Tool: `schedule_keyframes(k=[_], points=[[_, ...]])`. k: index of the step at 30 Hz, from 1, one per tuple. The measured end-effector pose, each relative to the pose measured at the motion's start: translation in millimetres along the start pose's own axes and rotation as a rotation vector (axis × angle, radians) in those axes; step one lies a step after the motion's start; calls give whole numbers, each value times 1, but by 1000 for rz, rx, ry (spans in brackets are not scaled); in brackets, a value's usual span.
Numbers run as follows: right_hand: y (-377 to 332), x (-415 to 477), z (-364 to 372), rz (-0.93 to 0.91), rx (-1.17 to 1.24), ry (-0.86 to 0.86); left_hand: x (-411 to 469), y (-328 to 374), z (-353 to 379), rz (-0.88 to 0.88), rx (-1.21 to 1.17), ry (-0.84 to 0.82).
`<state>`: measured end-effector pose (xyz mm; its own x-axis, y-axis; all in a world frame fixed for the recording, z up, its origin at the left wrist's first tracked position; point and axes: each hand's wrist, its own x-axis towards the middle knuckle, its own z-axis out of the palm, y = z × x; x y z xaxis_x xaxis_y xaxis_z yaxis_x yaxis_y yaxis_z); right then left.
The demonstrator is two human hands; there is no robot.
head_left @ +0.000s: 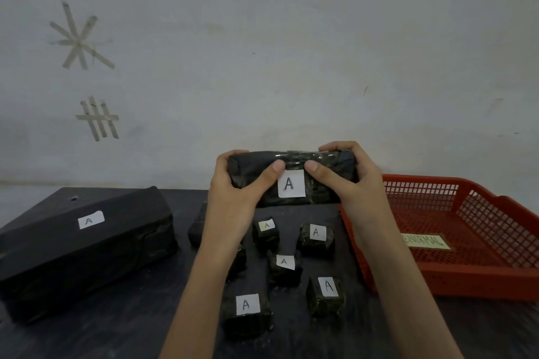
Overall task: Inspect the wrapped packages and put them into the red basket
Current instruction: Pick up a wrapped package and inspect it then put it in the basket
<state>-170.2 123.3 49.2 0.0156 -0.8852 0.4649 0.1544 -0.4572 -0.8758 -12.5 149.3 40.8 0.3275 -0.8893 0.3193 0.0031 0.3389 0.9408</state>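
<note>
Both hands grip one long black wrapped pkg (pixel 291 176), raised above the table (pixel 131 329). Left hand (pixel 233 192) clamps its left end, right hand (pixel 353 183) its right end, thumbs on the front either side of a white "A" label (pixel 291 183). Red basket (pixel 466 280) sits just right of the right hand; pale label (pixel 424 241) inside, text blurred. Small "A" pkgs (pixel 316 237) lie below the hands. Big black pkg (pixel 84 251) well left of the left hand.
</note>
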Motion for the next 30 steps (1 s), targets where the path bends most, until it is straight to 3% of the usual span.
schedule_keyframes(k=[6,11,17,24,30], points=[[0,-1,3,-35,-16,57,1,1,1,15,-43,1],[-8,-2,-5,-1,-53,-98,-1,3,1,48,-58,56],[-12,-2,-9,-58,-46,-35,0,3,-6,34,-17,-106],[-12,-2,-15,35,-51,-188,-1,3,-5,48,-20,-14],[-14,-1,-18,-4,-62,-115,-4,3,2,26,-31,-12]])
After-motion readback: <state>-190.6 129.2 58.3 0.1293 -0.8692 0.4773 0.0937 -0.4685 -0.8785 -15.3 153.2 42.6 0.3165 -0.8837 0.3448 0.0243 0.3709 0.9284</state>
